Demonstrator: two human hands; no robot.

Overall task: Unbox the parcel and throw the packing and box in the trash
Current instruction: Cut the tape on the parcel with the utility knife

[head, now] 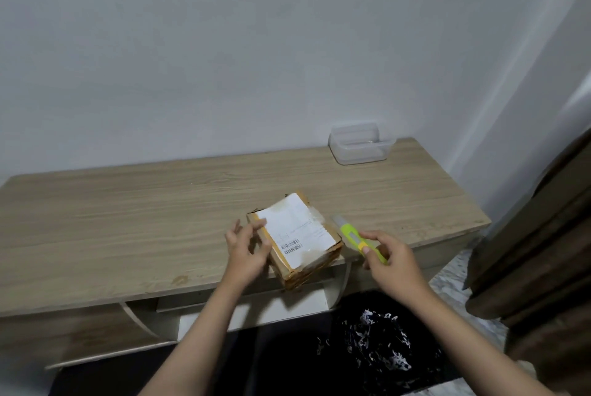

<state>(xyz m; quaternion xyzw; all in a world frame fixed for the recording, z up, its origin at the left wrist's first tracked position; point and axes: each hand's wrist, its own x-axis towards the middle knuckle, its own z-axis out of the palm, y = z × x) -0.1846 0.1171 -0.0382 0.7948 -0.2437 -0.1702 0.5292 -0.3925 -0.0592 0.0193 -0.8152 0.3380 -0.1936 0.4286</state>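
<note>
A small cardboard parcel point(295, 237) wrapped in clear tape sits at the near edge of a light wood-grain table point(128, 219), turned at an angle so one corner juts past the edge toward the person; a white shipping label point(292, 229) with barcodes covers most of its top. The left hand point(248, 251) is at the parcel's 9 o'clock side, fingers loosely spread, fingertips resting on the label's left corner and the box's side — steadying it, not gripping. At the parcel's 3 o'clock, just beside it, the right hand point(391, 259) is curled round a lime-green utility knife point(358, 239), its orange slider under the thumb and its pale tip pointing up toward 11 o'clock, close to the parcel's right corner; whether the blade is out cannot be told. The two hands are apart, the parcel between them. Toward 1 o'clock from the parcel, well apart at the table's far edge against the white wall, stands a clear plastic container point(361, 144). Below the table at 5 o'clock lies a black bag point(367, 347) holding shredded paper — white and dark strips.
</note>
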